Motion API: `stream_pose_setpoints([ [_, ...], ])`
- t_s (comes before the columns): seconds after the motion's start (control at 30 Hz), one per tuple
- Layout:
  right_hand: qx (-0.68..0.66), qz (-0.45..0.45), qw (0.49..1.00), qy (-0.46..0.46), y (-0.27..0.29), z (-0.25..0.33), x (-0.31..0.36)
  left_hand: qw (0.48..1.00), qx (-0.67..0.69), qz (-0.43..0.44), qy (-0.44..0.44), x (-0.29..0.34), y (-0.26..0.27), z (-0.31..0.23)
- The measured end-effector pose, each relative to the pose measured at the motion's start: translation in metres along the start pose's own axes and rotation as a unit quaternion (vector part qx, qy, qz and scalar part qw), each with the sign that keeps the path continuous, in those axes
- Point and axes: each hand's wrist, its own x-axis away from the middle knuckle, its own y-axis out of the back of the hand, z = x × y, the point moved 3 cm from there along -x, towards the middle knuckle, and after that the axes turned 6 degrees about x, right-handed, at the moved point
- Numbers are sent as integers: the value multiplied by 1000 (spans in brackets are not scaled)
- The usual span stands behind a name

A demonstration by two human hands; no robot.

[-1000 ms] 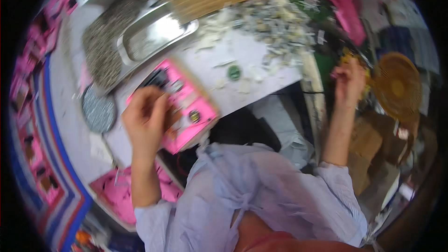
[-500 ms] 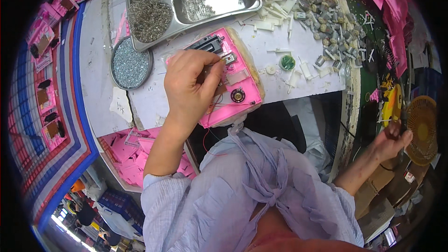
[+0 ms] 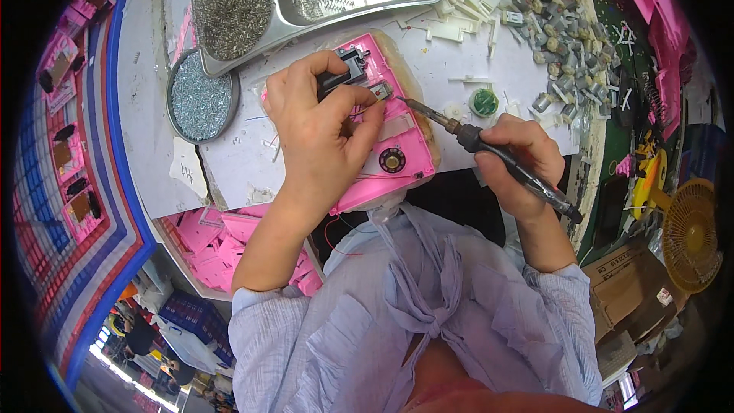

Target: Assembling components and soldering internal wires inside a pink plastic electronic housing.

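- Near the edge of the worktop (image 3: 145,115), a pink plastic housing (image 3: 417,141) lay on a wrapped pad (image 3: 406,69) just before the wearer's body, its inner side turned up.
- Half a second earlier, the right hand (image 3: 527,157) had been stretched far out to the right, with no tool to be made out in it; now a dark pen-like iron (image 3: 520,173) was held there and had been brought to the housing.
- The iron's handle was pinched between the right thumb and fingers. Its thin tip was aimed leftward, just beside a small metal part (image 3: 380,90); contact could not be confirmed.
- By the left hand (image 3: 313,130), the housing was partly covered, as before. Thumb and forefinger were drawn close together near the metal part; whether anything thin was pinched between them could not be told.
- Both hands' work thus seemed to have been gathered at one spot.
- Farther off, a round dish (image 3: 171,107) of bluish pieces and a metal tray (image 3: 367,11) were left untouched.
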Motion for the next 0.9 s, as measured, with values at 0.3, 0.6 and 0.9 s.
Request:
stream_pose_setpoints([
  [0.3, 16, -2, 1000, 21, -4, -4, -3, 1000, 5, 3, 13, -1, -2, 0],
  [0.6, 17, -4, 1000, 7, -4, -4, -3, 1000, -14, 10, 0, -2, 0, -1],
  [0.9, 22, -8, 1000, 18, -7, -6, -3, 1000, -22, 12, -2, -2, 0, -1],
])
